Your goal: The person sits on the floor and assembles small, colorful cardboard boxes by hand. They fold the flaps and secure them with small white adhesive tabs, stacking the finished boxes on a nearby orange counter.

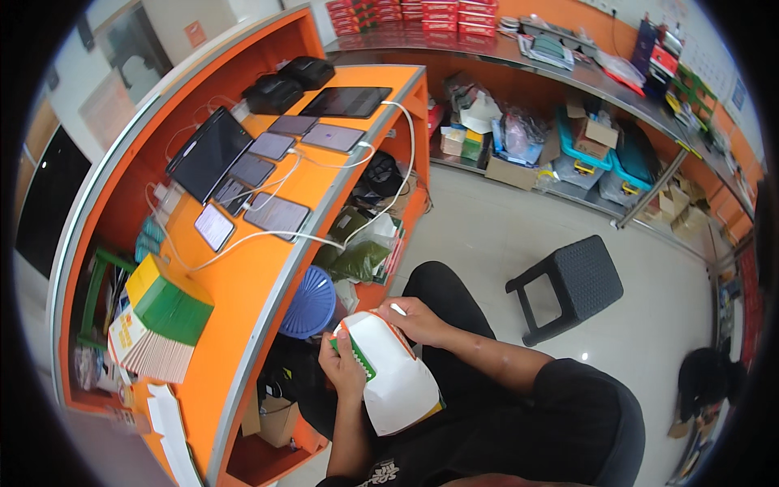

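Note:
Over my lap I hold a white paper food box (398,385) with orange and green edges, its plain inner side facing up. My left hand (344,369) grips the green zigzag-edged flap, thumb on top. At the far orange edge, my right hand (415,320) pinches the box; a small white bit shows by its fingertips, too small to name. On the orange counter (235,325) to my left stand a stack of flat green-and-yellow cartons (169,304) and a fanned stack of pale cartons (158,349).
Several phones (277,214), a dark tablet (346,102) and a propped screen (211,154) lie on the counter with white cables (308,238). A blue ribbed bin (308,304) stands below its edge. A black stool (576,280) is on the right. Metal shelving (519,61) lines the back.

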